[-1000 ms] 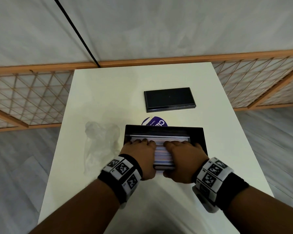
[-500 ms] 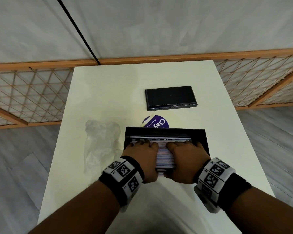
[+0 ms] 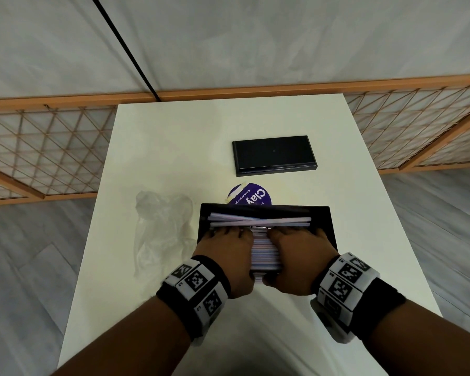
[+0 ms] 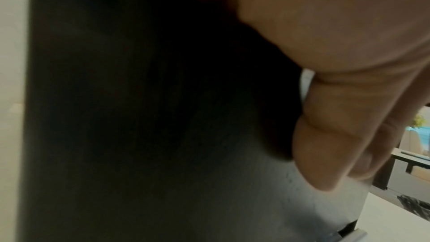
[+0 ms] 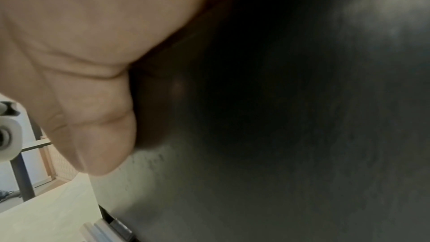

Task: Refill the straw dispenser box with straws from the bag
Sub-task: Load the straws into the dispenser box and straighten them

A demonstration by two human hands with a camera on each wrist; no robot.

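Observation:
The black straw dispenser box [image 3: 322, 210] stands open-topped on the white table [image 3: 174, 147], filled with pale striped straws [image 3: 265, 251]. Two straws at the back lie crossed. My left hand [image 3: 225, 251] and right hand [image 3: 300, 252] sit side by side over the box's near wall, their fingers reaching inside onto the straws. In the left wrist view my thumb [image 4: 337, 135] lies against the outside of the black wall [image 4: 139, 117]. The right wrist view shows the same: thumb [image 5: 93, 117] on the wall [image 5: 279, 144]. The clear plastic bag [image 3: 163, 226] lies crumpled left of the box.
The box's flat black lid [image 3: 274, 154] lies further back on the table. A round purple sticker [image 3: 251, 198] peeks out behind the box. A wooden lattice railing [image 3: 38, 147] runs behind and beside the table.
Both hands stay on the box and have barely shifted. The straws at the back, parallel a second ago, now lie crossed.

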